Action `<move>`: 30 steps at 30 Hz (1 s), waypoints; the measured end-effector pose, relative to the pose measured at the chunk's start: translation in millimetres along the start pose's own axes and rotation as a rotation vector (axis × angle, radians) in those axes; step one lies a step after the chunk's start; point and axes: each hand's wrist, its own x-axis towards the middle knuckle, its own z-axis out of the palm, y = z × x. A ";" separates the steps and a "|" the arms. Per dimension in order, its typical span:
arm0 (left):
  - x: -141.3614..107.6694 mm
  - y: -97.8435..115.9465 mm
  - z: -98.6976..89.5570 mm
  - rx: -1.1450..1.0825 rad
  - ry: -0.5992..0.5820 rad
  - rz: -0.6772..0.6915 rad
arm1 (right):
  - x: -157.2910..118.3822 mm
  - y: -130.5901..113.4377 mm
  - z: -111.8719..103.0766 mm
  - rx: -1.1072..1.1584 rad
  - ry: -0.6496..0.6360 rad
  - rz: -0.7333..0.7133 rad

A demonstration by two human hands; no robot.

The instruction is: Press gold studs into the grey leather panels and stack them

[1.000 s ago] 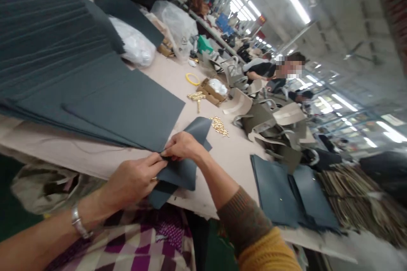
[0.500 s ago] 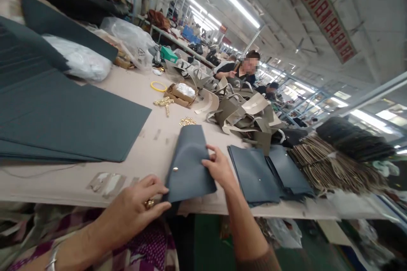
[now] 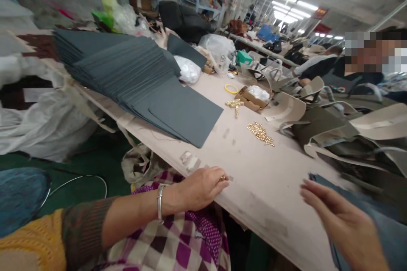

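My left hand rests at the table's front edge with its fingers curled in and a gold ring on one finger. Anything inside that hand is hidden. On the right, my right hand is stretched out and a little blurred, fingers extended with nothing seen in them. It is over or beside a stack of dark blue panels, partly behind the hand; I cannot tell whether they touch. Beyond my hands lie a heap of small gold metal pieces and a second gold cluster.
A large fanned stack of dark panels covers the left of the table. Farther back are a yellow ring, an open cardboard box and beige bag pieces. A person works behind them.
The dark blue panel with a gold stud has left my left hand, and my right hand has gone right to the stack. My view has swung left.
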 end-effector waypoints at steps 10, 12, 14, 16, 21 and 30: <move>-15.6 -15.4 -31.9 -0.393 -0.104 -0.197 | 13.5 -116.4 137.9 0.389 -0.300 -0.747; -22.6 -22.3 -36.9 -0.424 -0.081 -0.245 | 18.2 -124.0 147.6 0.392 -0.306 -0.820; -30.0 -28.9 -42.1 -0.484 -0.056 -0.307 | 22.8 -131.3 157.8 0.405 -0.322 -0.888; -37.0 -36.4 -47.9 -0.591 0.004 -0.392 | 30.1 -139.5 168.5 0.390 -0.302 -0.883; -50.4 -62.2 -62.8 -0.842 0.317 -0.526 | 82.1 -158.2 208.9 0.226 -0.186 -0.657; -64.0 -85.7 -69.4 -0.931 0.599 -0.622 | 131.6 -160.8 253.6 0.002 -0.438 -0.559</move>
